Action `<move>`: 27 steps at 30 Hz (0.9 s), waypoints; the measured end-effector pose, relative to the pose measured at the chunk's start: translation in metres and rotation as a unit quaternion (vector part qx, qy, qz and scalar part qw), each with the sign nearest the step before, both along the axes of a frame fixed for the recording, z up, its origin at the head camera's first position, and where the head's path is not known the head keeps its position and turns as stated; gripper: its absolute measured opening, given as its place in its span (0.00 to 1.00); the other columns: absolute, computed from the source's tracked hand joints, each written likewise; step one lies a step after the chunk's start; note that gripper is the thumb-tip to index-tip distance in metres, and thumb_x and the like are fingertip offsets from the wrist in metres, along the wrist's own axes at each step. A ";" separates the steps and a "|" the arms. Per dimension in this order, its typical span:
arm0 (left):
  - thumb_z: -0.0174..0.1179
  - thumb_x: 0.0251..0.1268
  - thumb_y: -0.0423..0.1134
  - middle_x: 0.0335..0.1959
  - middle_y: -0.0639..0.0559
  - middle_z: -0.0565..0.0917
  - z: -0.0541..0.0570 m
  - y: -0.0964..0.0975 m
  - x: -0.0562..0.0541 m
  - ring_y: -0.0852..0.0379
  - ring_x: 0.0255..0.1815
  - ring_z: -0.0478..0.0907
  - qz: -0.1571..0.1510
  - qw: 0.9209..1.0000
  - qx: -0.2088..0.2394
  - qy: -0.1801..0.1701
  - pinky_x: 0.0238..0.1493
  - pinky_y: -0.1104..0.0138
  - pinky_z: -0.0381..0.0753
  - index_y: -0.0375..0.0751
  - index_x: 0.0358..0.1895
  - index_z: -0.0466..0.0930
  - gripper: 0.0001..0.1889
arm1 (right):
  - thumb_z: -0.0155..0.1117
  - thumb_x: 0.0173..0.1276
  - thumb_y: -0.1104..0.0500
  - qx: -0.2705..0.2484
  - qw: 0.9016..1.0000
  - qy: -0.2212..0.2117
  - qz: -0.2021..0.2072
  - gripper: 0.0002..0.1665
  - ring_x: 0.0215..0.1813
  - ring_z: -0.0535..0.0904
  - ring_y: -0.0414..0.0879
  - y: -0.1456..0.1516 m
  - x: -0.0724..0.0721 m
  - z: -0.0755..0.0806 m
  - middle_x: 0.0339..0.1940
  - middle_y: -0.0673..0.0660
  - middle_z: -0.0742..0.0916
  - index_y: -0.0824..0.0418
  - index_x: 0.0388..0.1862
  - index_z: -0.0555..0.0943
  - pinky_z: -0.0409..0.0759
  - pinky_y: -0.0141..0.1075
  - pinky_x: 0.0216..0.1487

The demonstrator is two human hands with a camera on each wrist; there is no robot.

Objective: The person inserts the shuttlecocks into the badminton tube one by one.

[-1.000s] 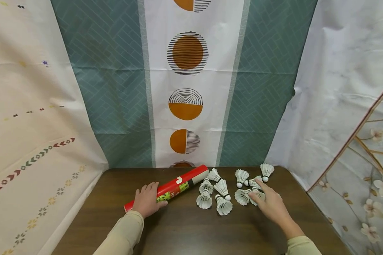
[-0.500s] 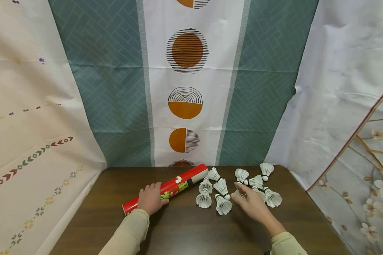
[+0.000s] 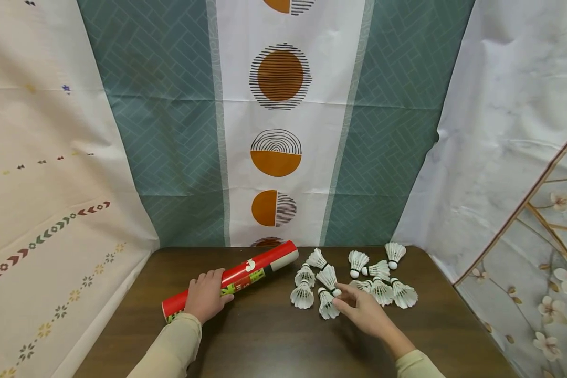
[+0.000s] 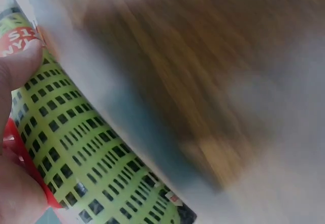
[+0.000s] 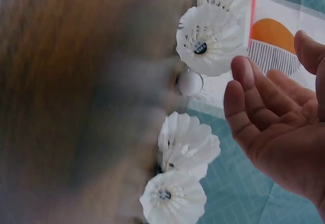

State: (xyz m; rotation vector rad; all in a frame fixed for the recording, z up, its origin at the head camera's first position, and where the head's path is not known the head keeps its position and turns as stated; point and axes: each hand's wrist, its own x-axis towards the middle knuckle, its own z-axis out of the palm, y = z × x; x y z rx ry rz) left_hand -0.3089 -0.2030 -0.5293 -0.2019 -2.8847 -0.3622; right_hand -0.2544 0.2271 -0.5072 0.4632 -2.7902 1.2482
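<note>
A red shuttlecock tube (image 3: 240,276) with a yellow-green patterned label lies slantwise on the table. My left hand (image 3: 206,295) grips its near part from above; in the left wrist view the thumb (image 4: 25,64) lies along the tube (image 4: 96,148). Right of the tube are several white shuttlecocks in two loose groups. My right hand (image 3: 365,314) reaches the near edge of the left group, fingertips beside two shuttlecocks, one with its cork (image 3: 336,292) towards the fingers. In the right wrist view the hand (image 5: 284,117) has loosely bent fingers, with nothing held between them.
The right group of shuttlecocks (image 3: 381,292) lies beyond my right hand. Another shuttlecock (image 3: 395,254) rests near the back right corner of the brown wooden table (image 3: 283,346). A patterned cloth (image 3: 276,115) hangs behind the table, with cloths at both sides.
My right hand has moved left from the right group of shuttlecocks to the left group, uncovering those behind it. My left hand and the tube have shifted a little left.
</note>
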 end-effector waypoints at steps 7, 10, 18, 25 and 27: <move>0.85 0.51 0.50 0.65 0.36 0.83 0.004 -0.017 0.010 0.34 0.62 0.77 -0.004 0.999 0.007 0.038 0.64 0.34 0.74 0.36 0.71 0.72 0.46 | 0.72 0.75 0.48 -0.003 0.999 -0.012 -0.035 0.31 0.48 0.91 0.47 -0.011 0.003 -0.004 0.45 0.53 0.94 0.63 0.70 0.81 0.84 0.35 0.46; 0.86 0.48 0.47 0.65 0.37 0.83 0.006 -0.022 0.016 0.35 0.63 0.77 -0.006 0.998 0.011 0.062 0.66 0.33 0.72 0.38 0.71 0.72 0.46 | 0.71 0.76 0.49 -0.008 0.999 -0.018 -0.026 0.31 0.49 0.91 0.51 -0.016 0.002 -0.007 0.48 0.59 0.94 0.65 0.70 0.81 0.85 0.34 0.45; 0.89 0.43 0.47 0.63 0.39 0.85 0.007 -0.031 0.030 0.37 0.61 0.79 -0.032 0.994 -0.007 0.106 0.66 0.35 0.73 0.39 0.69 0.74 0.47 | 0.69 0.78 0.50 -0.001 0.997 -0.025 -0.066 0.27 0.51 0.91 0.53 -0.023 -0.002 -0.017 0.62 0.63 0.90 0.66 0.67 0.84 0.86 0.37 0.46; 0.89 0.41 0.47 0.61 0.40 0.86 0.006 -0.035 0.038 0.38 0.59 0.81 -0.048 0.989 -0.023 0.135 0.64 0.37 0.75 0.39 0.69 0.76 0.48 | 0.72 0.75 0.55 0.021 0.988 0.023 -0.150 0.18 0.45 0.90 0.51 -0.020 -0.013 -0.020 0.50 0.59 0.94 0.64 0.57 0.89 0.85 0.42 0.42; 0.90 0.40 0.46 0.60 0.41 0.87 0.005 -0.036 0.040 0.39 0.59 0.81 -0.052 0.989 -0.024 0.139 0.64 0.37 0.76 0.39 0.68 0.77 0.47 | 0.75 0.71 0.57 0.025 0.985 0.039 -0.168 0.15 0.41 0.89 0.48 -0.019 -0.017 -0.023 0.44 0.57 0.95 0.63 0.53 0.91 0.84 0.40 0.40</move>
